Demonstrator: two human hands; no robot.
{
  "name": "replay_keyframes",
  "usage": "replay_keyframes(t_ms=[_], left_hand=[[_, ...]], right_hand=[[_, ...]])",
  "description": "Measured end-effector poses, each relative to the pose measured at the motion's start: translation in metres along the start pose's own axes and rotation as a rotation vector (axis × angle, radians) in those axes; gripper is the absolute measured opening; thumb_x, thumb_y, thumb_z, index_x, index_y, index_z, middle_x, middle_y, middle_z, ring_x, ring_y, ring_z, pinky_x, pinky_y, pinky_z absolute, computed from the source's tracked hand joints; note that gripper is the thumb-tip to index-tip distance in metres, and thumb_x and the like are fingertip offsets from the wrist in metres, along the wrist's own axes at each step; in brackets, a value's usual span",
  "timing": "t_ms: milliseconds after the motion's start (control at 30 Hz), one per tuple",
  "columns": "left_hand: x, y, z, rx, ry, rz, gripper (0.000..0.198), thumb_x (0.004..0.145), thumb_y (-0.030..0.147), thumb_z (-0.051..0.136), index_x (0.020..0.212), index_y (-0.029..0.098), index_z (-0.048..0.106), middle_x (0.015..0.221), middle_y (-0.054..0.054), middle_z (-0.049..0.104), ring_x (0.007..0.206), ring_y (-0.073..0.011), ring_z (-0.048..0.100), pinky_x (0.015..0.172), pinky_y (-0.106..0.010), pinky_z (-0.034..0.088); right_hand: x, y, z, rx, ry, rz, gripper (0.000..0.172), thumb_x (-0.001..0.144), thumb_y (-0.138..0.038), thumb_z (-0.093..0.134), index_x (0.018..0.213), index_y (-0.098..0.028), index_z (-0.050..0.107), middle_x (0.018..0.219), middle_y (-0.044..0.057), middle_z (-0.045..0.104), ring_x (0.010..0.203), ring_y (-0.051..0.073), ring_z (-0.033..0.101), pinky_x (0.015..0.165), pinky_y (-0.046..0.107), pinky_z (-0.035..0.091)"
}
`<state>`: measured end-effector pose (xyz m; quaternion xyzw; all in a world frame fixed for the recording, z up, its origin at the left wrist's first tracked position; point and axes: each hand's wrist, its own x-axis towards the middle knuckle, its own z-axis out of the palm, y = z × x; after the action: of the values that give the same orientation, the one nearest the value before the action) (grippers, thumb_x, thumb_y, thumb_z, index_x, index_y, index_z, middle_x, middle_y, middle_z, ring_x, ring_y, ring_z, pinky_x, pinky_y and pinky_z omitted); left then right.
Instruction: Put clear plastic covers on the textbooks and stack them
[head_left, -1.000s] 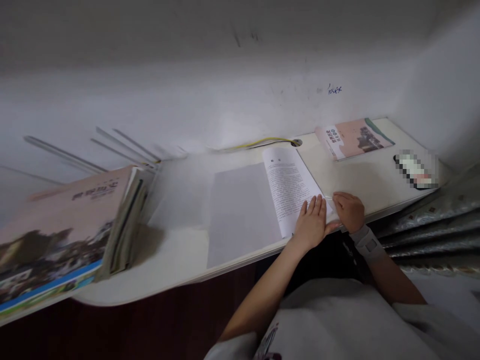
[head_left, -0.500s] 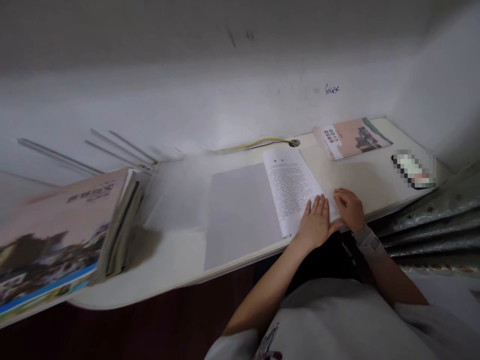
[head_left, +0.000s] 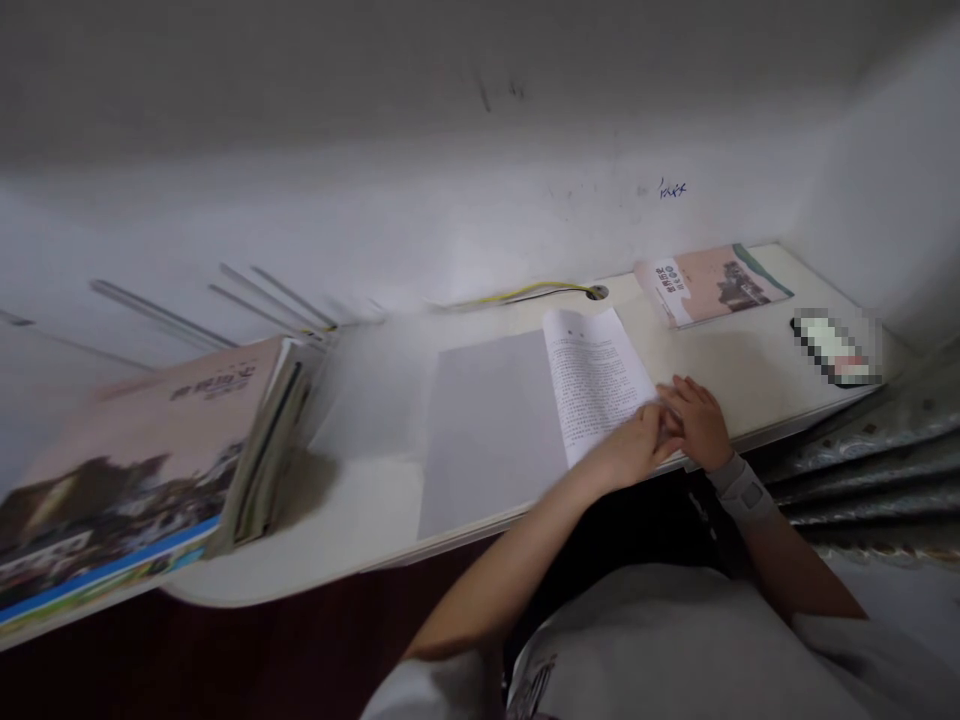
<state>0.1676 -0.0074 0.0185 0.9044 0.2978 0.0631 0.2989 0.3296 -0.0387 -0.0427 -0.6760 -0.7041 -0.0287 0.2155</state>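
Observation:
An open book (head_left: 596,380) lies near the front edge of the desk, with a printed page on its right and a plain grey page (head_left: 487,425) on its left. My left hand (head_left: 636,447) has its fingers curled at the lower right edge of the printed page, its thumb pointing right. Close against it, my right hand (head_left: 699,425) rests at the same page edge with fingers stretched and partly apart. The two hands meet there, covering that corner. A grey watch (head_left: 748,492) is on my right wrist.
A pink-covered book (head_left: 724,285) lies at the back right, near a phone (head_left: 836,348) with a blurred screen. A stack of books (head_left: 150,450) fills the left. A yellow cable (head_left: 540,288) runs along the wall to a hole. A patterned curtain (head_left: 862,450) hangs at right.
My left hand, flat on the page before, has curled its fingers and moved to the page's right edge. The fingers of my right hand have straightened and come against it.

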Motion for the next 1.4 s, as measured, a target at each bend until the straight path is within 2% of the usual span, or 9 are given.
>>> replay_keyframes(t_ms=[100, 300, 400, 500, 600, 1000, 1167, 1300, 1400], left_hand=[[0.023, -0.019, -0.033, 0.089, -0.12, 0.062, 0.034, 0.094, 0.042, 0.04, 0.115, 0.018, 0.054, 0.109, -0.008, 0.065, 0.097, -0.0195, 0.063, 0.085, -0.033, 0.05], [0.086, -0.065, -0.08, 0.405, 0.089, -0.177, 0.037, 0.089, 0.035, 0.056, 0.12, 0.016, 0.054, 0.12, -0.009, 0.056, 0.101, -0.0208, 0.059, 0.084, -0.042, 0.051], [0.102, -0.085, -0.077, 0.445, 0.108, -0.231, 0.04, 0.09, 0.037, 0.054, 0.123, 0.016, 0.052, 0.125, -0.012, 0.054, 0.109, -0.024, 0.056, 0.089, -0.046, 0.048], [0.108, -0.099, -0.064, 0.493, 0.084, -0.287, 0.054, 0.093, 0.045, 0.041, 0.135, 0.01, 0.041, 0.142, -0.021, 0.041, 0.129, -0.0322, 0.04, 0.1, -0.053, 0.037], [0.109, -0.105, -0.056, 0.539, 0.054, -0.306, 0.062, 0.094, 0.048, 0.031, 0.14, 0.007, 0.032, 0.15, -0.021, 0.029, 0.136, -0.0331, 0.029, 0.105, -0.052, 0.031], [0.109, -0.107, -0.081, 0.505, -0.096, -0.195, 0.062, 0.091, 0.063, 0.021, 0.131, 0.025, 0.049, 0.141, -0.012, 0.045, 0.125, -0.0325, 0.043, 0.099, -0.051, 0.035], [0.111, -0.112, -0.08, 0.538, -0.051, -0.156, 0.066, 0.088, 0.068, 0.021, 0.141, 0.031, 0.037, 0.145, -0.012, 0.038, 0.127, -0.0347, 0.038, 0.099, -0.052, 0.033], [0.115, -0.116, -0.077, 0.552, 0.01, -0.175, 0.071, 0.089, 0.065, 0.021, 0.146, 0.023, 0.026, 0.148, -0.016, 0.032, 0.126, -0.0354, 0.037, 0.099, -0.05, 0.034], [0.122, -0.118, -0.078, 0.571, 0.041, -0.214, 0.07, 0.091, 0.061, 0.021, 0.144, 0.016, 0.031, 0.146, -0.018, 0.034, 0.124, -0.0355, 0.039, 0.098, -0.049, 0.035]], right_hand=[[-0.001, -0.002, 0.0, -0.056, -0.008, -0.019, 0.041, 0.088, -0.035, 0.052, 0.126, -0.02, 0.058, 0.135, 0.016, 0.052, 0.125, 0.033, 0.045, 0.1, 0.047, 0.036], [-0.001, -0.004, 0.005, -0.117, 0.045, -0.049, 0.035, 0.09, -0.037, 0.05, 0.119, -0.022, 0.063, 0.131, 0.015, 0.056, 0.121, 0.032, 0.048, 0.097, 0.048, 0.038], [-0.001, -0.004, 0.005, -0.14, 0.059, -0.063, 0.035, 0.09, -0.037, 0.049, 0.119, -0.023, 0.063, 0.13, 0.015, 0.056, 0.12, 0.033, 0.049, 0.096, 0.049, 0.039], [-0.001, -0.006, 0.004, -0.172, 0.038, -0.074, 0.036, 0.091, -0.037, 0.048, 0.121, -0.023, 0.062, 0.13, 0.016, 0.055, 0.12, 0.033, 0.048, 0.095, 0.049, 0.039], [0.0, -0.01, 0.002, -0.213, 0.02, -0.083, 0.037, 0.091, -0.035, 0.048, 0.125, -0.026, 0.059, 0.132, 0.016, 0.054, 0.119, 0.035, 0.048, 0.094, 0.051, 0.039], [0.001, -0.019, -0.004, -0.289, -0.046, -0.07, 0.036, 0.093, -0.033, 0.046, 0.127, -0.033, 0.057, 0.137, 0.012, 0.05, 0.123, 0.034, 0.044, 0.096, 0.049, 0.036], [0.002, -0.019, -0.005, -0.326, -0.054, -0.098, 0.037, 0.092, -0.033, 0.046, 0.128, -0.033, 0.056, 0.138, 0.014, 0.048, 0.121, 0.035, 0.045, 0.095, 0.05, 0.036], [0.002, -0.021, -0.006, -0.347, -0.058, -0.101, 0.037, 0.092, -0.033, 0.048, 0.127, -0.032, 0.057, 0.138, 0.014, 0.049, 0.12, 0.035, 0.046, 0.094, 0.05, 0.037], [0.003, -0.022, -0.007, -0.352, -0.065, -0.101, 0.037, 0.091, -0.032, 0.048, 0.127, -0.032, 0.057, 0.137, 0.014, 0.049, 0.12, 0.035, 0.047, 0.094, 0.05, 0.038]])
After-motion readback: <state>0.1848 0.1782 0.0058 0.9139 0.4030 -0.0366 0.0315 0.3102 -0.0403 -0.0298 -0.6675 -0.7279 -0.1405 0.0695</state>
